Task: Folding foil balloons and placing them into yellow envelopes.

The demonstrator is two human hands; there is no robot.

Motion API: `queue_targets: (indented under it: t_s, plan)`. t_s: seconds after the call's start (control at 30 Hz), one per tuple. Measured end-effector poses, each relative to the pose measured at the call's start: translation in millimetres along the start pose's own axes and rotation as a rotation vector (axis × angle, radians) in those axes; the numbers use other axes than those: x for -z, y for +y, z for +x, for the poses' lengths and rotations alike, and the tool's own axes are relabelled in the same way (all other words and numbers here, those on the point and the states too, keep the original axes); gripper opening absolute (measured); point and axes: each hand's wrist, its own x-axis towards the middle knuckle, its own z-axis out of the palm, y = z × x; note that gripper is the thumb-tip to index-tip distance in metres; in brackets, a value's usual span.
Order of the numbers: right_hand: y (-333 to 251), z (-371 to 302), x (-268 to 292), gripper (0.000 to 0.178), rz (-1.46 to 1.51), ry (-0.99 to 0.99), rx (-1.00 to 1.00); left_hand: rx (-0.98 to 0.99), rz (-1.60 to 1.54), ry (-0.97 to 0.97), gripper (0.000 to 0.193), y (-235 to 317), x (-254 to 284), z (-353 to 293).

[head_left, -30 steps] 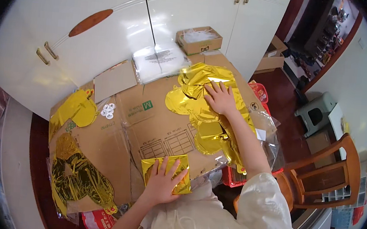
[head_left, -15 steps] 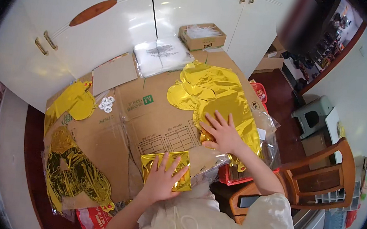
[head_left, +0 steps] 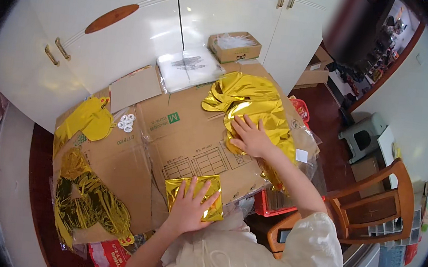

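My left hand (head_left: 191, 203) lies flat with its fingers spread on a folded square of shiny gold foil (head_left: 213, 187) at the near edge of the cardboard-covered table. Farther right, my right hand (head_left: 251, 136) presses down, fingers apart, on a large gold foil balloon (head_left: 263, 99), deflated and crumpled. Its lower end reaches under my right forearm toward the table's near right edge. Two more flat gold foil balloons rest at the left: one (head_left: 89, 119) toward the far corner, the other (head_left: 89, 198) nearer me.
Several white rings (head_left: 126, 122) lie beside the left balloon. At the back are a grey card sheet (head_left: 136, 89), a stack of clear plastic bags (head_left: 189, 69) and an open box of white strips (head_left: 235, 47). A wooden chair (head_left: 372, 205) stands at the right, above a red basket (head_left: 271, 206).
My right hand has moved away from me and slightly left, pushing the large balloon, which is now more bunched toward the back. My left hand stays on the folded foil.
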Motion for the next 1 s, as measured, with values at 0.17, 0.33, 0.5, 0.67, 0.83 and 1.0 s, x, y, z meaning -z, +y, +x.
queue_targets:
  t_s: [0.17, 0.33, 0.5, 0.67, 0.83, 1.0]
  plan:
    - [-3.1, -25.5, 13.0, 0.067, 0.205, 0.122, 0.081, -0.028, 0.010, 0.024, 0.088, -0.2, 0.1, 4.7]
    - [-49.8, -71.5, 64.8, 0.047, 0.335, 0.268, 0.068, 0.008, 0.002, 0.012, 0.089, 1.3, -2.7, 3.7]
    - [-98.4, -157.5, 26.4, 0.031, 0.924, -0.248, -0.175, -0.003, 0.011, -0.019, 0.091, 1.4, -0.9, 5.8]
    - [-140.1, -184.3, -41.3, 0.034, 1.894, -0.406, -0.729, -0.003, 0.017, -0.038, 0.089, -0.4, -1.6, 5.9]
    - [-154.6, -173.1, -53.0, 0.033, 2.016, -0.248, -0.739, -0.011, -0.009, -0.024, 0.089, 0.1, -3.5, 4.2]
    - [-160.2, -169.8, -56.4, 0.026, 1.879, -0.147, -0.712, -0.018, 0.011, -0.048, 0.090, 0.5, -4.5, 3.5]
